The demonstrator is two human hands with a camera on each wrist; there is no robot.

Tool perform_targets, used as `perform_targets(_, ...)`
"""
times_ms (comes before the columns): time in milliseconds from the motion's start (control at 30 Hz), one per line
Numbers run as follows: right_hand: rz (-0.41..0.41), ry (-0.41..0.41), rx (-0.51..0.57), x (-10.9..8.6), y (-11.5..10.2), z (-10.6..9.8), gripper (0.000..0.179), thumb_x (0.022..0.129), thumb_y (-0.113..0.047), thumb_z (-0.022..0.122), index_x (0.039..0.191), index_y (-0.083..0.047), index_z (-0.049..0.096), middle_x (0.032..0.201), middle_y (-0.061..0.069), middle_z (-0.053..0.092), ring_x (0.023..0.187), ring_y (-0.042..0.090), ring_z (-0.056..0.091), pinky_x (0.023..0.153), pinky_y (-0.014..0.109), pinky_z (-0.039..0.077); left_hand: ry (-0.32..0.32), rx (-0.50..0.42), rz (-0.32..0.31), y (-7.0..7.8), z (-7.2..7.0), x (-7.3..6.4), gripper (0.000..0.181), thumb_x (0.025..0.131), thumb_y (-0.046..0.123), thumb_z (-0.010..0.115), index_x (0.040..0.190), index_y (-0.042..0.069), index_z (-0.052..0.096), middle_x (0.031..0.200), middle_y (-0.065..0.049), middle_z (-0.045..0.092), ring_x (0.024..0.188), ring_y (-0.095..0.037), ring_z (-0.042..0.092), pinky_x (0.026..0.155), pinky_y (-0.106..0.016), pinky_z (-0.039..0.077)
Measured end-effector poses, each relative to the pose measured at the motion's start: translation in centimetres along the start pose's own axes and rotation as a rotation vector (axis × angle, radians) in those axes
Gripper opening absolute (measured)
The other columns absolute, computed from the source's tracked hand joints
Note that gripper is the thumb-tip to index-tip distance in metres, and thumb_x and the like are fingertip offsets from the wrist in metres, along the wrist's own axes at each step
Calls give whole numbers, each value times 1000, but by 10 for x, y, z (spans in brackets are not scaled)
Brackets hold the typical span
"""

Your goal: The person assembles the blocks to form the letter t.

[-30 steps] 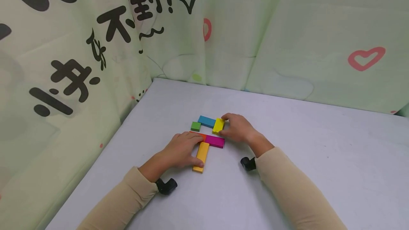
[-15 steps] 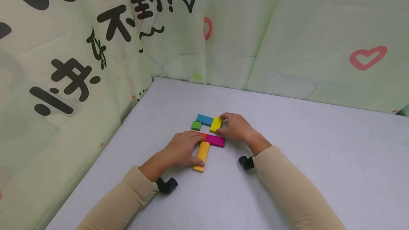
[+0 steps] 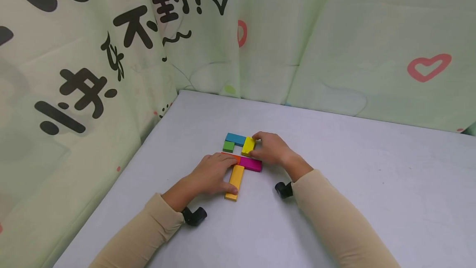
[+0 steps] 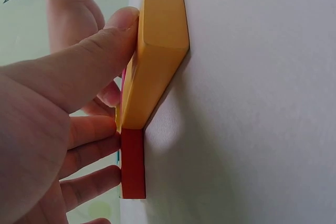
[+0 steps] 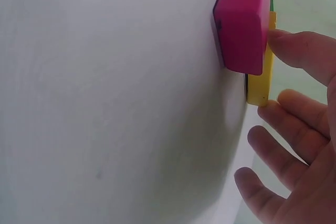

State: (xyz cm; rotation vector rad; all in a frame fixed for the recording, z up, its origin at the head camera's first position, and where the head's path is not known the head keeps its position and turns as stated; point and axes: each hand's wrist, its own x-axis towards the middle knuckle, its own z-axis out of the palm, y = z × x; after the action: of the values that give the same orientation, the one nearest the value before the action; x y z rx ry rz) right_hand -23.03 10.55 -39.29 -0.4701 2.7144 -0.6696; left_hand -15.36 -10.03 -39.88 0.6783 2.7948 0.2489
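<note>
My left hand (image 3: pixel 213 175) rests over the blocks with its fingers extended. Its thumb touches the long orange-yellow block (image 3: pixel 237 175), and its fingertips lie on the red-orange block (image 4: pixel 133 163), largely hidden in the head view. End to end with that one lies a magenta block (image 3: pixel 251 163). Thumb and index finger of my right hand (image 3: pixel 273 149) hold the yellow block (image 3: pixel 248 146) near its two ends, the other fingers spread beside it. The yellow block stands against the right end of a blue block (image 3: pixel 235 139), and a small green block (image 3: pixel 228 146) sits below the blue one's left part.
The blocks lie flat on a white table (image 3: pixel 357 185). Pale green curtains (image 3: pixel 297 44) with printed characters and hearts hang along its left and back edges. A black wrist camera (image 3: pixel 195 216) shows at the left sleeve, another (image 3: pixel 284 190) at the right.
My right hand has slid the yellow block to the left, and the blue block has shifted left with it, over the green one. My left hand stays in place.
</note>
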Motion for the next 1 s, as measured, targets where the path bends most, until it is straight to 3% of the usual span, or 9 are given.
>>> perform_targets(1000, -9, -12, 17, 1, -4, 4, 58, 91, -29, 72, 140, -4, 55, 139, 16, 56, 127, 35, 49, 104, 47, 44, -8, 10, -5, 1, 0, 0, 85, 78, 58, 79, 146, 15, 51, 147, -3, 51, 138, -26, 40, 109, -53, 34)
